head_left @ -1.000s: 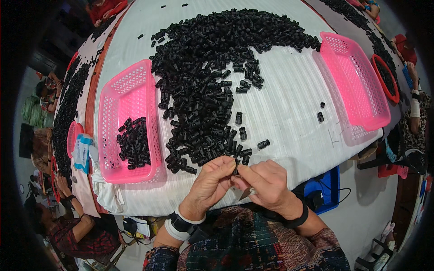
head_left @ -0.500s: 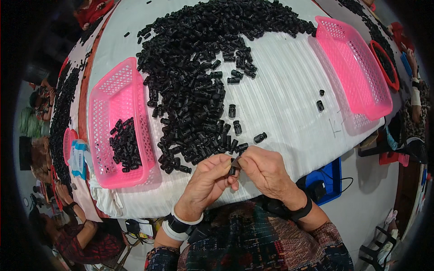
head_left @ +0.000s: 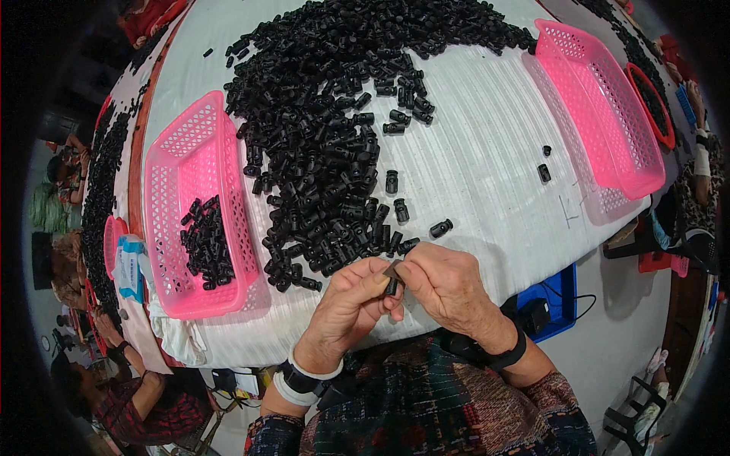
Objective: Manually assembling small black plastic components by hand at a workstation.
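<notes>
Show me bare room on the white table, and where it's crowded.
Widest: the white table cover between the black pile and right pink basket, with a few loose black pieces. Smaller: the near edge, between left pink basket and left hand. Crowded: the pile itself.

The white-covered tabletop [head_left: 487, 182] supports a central heap of black cylindrical parts [head_left: 312, 144], a left pink basket [head_left: 201, 163], a right pink basket [head_left: 597, 125] and loose parts [head_left: 441, 228].

Blue tray [head_left: 563, 313], white cloth [head_left: 179, 334], packet [head_left: 129, 272]
</notes>
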`<state>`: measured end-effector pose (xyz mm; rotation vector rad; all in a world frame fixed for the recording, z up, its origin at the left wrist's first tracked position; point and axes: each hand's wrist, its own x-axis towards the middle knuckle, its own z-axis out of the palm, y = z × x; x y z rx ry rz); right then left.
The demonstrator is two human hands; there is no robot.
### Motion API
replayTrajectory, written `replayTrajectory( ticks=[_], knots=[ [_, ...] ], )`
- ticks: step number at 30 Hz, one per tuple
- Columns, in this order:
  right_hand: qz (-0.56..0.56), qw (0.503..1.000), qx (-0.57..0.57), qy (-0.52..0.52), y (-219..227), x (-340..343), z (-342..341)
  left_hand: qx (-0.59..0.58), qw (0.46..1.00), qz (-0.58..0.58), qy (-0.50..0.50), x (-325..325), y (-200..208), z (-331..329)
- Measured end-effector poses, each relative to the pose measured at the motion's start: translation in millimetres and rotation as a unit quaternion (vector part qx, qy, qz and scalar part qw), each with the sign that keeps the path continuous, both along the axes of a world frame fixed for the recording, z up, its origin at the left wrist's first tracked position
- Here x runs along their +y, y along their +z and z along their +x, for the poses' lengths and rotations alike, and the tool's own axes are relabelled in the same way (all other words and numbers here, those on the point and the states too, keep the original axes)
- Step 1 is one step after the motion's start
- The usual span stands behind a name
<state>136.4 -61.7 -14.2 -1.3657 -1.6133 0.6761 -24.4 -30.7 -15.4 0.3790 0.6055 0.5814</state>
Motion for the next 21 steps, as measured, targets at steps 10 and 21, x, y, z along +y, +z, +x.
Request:
replayTrajectory(
  ticks=[10,21],
  knots=[
    [0.036,0.998,-0.042,-0.017,-3.2,2.0,-4.0,0.002,1.0,-0.014,0.013,0.9,-1.6,-1.1],
    [0.018,0.996,-0.087,0.012,-1.3,-0.4,-3.3,0.026,0.999,-0.024,0.028,3.0,-6.2,-1.0]
  ],
)
